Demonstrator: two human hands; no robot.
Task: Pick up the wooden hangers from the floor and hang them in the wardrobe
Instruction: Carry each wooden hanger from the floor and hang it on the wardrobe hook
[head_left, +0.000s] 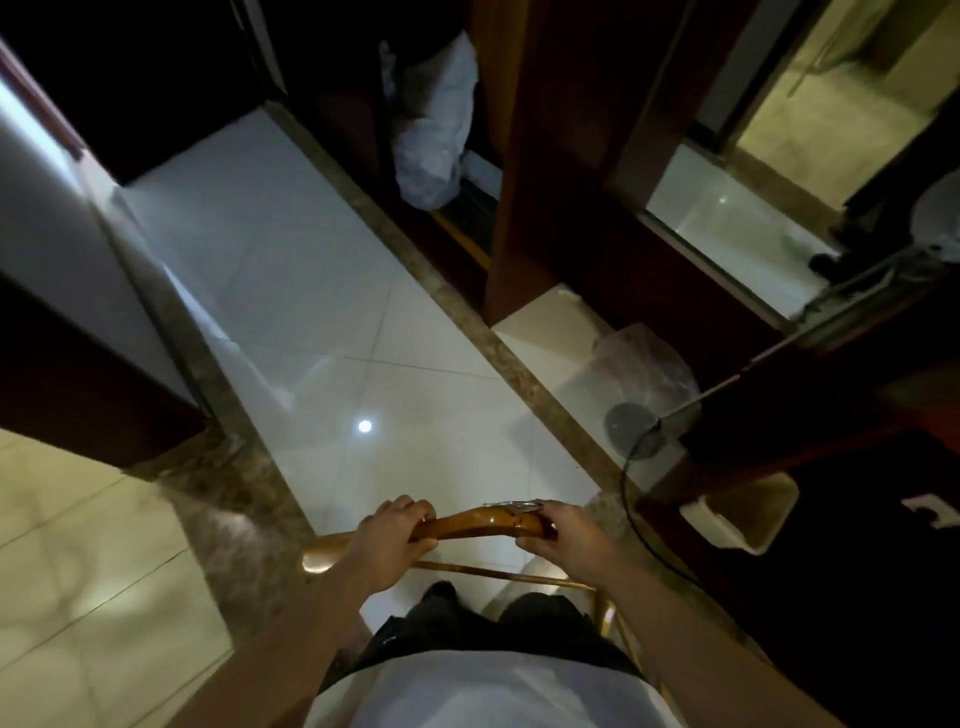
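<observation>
Seen from head height looking down, a person holds a wooden hanger (478, 521) roughly level in front of the waist, well above the floor (337, 291).

The left grip (395, 538) (a bare hand, seen from the back) has its fingers curled over the top of the hanger's left arm, with the thumb underneath. The right grip (558, 530) is wrapped round the hanger near its middle in the same way. Both grips are closed on the wood, with a short bare stretch of hanger between them.

The metal hook (511, 505) shows only as a blurred silver glint just beyond the right grip's fingers. The hanger's rounded left end pokes out to the left of the left grip. Its thin lower bar (483, 571) runs beneath both grips, nearer the body.

Beyond the grips the floor is pale glossy tile edged by a brown stone strip. The wardrobe (545, 156), in dark reddish wood, stands ahead and a little to the right of the grips, well apart from them. A white plastic bag (436, 130) sits in its open gap.

Beyond the right grip and further right, a bin (647, 364) lined with clear plastic stands on the floor. A black cable (629, 483) curves down just to the right of the right grip.
</observation>
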